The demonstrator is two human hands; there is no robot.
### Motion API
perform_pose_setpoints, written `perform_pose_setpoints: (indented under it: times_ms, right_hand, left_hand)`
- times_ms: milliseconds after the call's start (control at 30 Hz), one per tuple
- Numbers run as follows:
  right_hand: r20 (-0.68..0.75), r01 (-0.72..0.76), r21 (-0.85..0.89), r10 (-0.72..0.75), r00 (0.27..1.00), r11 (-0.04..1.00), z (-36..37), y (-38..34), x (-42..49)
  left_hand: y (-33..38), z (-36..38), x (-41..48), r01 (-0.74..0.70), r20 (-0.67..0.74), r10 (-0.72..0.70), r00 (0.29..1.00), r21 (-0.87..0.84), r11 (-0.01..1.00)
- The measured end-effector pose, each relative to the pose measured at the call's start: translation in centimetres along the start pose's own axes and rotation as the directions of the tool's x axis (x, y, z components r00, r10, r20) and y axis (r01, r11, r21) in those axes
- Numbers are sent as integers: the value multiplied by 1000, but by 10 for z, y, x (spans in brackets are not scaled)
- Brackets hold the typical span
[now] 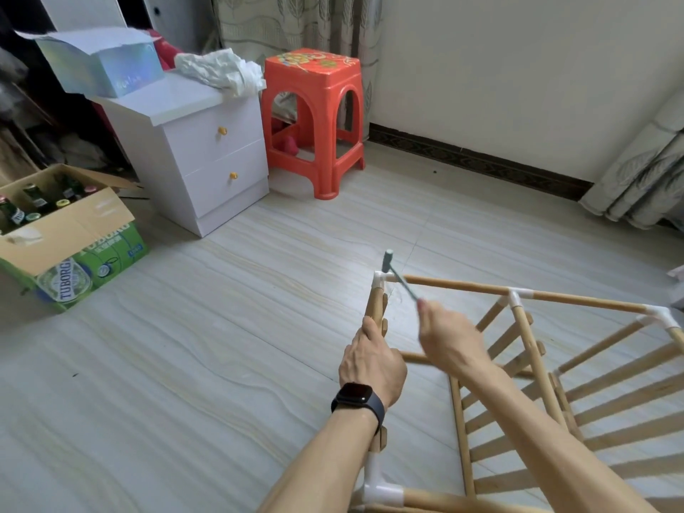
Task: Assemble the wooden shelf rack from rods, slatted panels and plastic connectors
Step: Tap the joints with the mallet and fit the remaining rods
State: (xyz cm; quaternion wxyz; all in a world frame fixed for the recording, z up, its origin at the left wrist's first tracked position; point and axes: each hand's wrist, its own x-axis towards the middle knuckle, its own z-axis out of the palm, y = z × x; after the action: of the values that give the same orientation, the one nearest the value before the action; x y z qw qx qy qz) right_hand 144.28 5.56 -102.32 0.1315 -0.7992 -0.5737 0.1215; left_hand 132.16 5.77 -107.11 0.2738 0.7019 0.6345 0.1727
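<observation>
The partly built wooden rack point(525, 364) stands on the floor at lower right, rods joined by white plastic connectors, slatted panels point(610, 401) inside. My left hand point(370, 359), with a black watch on the wrist, grips the upright rod point(375, 303) below the far-left corner connector point(381, 280). My right hand point(444, 333) holds the handle of a small grey hammer point(388, 260). The hammer's head is just above that corner connector. Another white connector point(381, 490) sits at the near corner, partly behind my left forearm.
A white two-drawer cabinet point(207, 153) stands at upper left with a box and crumpled plastic on top. An orange plastic stool point(314, 116) is beside it. A cardboard beer box point(70, 235) with bottles sits far left. Curtains hang at the right edge.
</observation>
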Motion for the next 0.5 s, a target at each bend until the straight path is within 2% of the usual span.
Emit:
perform_pose_setpoints:
  times_ms: [33, 67, 100, 133, 167, 200, 233, 267, 300, 367, 433, 500]
  right_hand:
    - [-177, 72, 204, -36, 983, 976, -7, 0, 3]
    - [-401, 224, 360, -66, 914, 906, -18, -7, 1]
    - [-557, 378, 405, -103, 824, 833, -24, -11, -2]
    - [-585, 437, 404, -140, 799, 803, -23, -11, -2]
    - [-514, 395, 373, -168, 841, 839, -17, -10, -3]
    - [-315, 258, 261, -170, 934, 930, -8, -11, -8]
    - [-83, 91, 56, -86, 993, 994, 1, -5, -10]
    - [-25, -9, -49, 8, 1000, 999, 5, 4, -11]
    - [-77, -52, 9, 53, 996, 999, 4, 10, -14]
    - [-228, 48, 278, 18, 973, 959, -13, 22, -25]
    - [-240, 88, 397, 11, 971, 913, -28, 34, -49]
    - [-219, 59, 426, 40, 975, 903, -33, 51, -82]
  left_hand:
    - [0, 0, 0, -7, 0, 7, 1000, 1, 1000]
    - [-1, 0, 2, -6, -11, 6, 1000, -1, 1000]
    - [-1, 1, 5, -4, -19, 3, 1000, 0, 1000]
    - [-1, -1, 5, -1, -9, 1, 1000, 8, 1000]
    - [-1, -1, 5, 0, -5, 0, 1000, 6, 1000]
    - [-1, -2, 4, 5, -4, -5, 1000, 2, 1000]
    - [-1, -3, 1, 12, 3, -12, 1000, 8, 1000]
    - [-1, -3, 0, 6, 8, -7, 1000, 16, 1000]
    - [-1, -3, 0, -7, 16, 6, 1000, 20, 1000]
    - [-2, -2, 9, -18, 15, 18, 1000, 13, 1000]
    - [-1, -4, 23, -25, 33, 24, 999, 46, 999]
    - [-1, -2, 39, -44, 52, 41, 998, 62, 997]
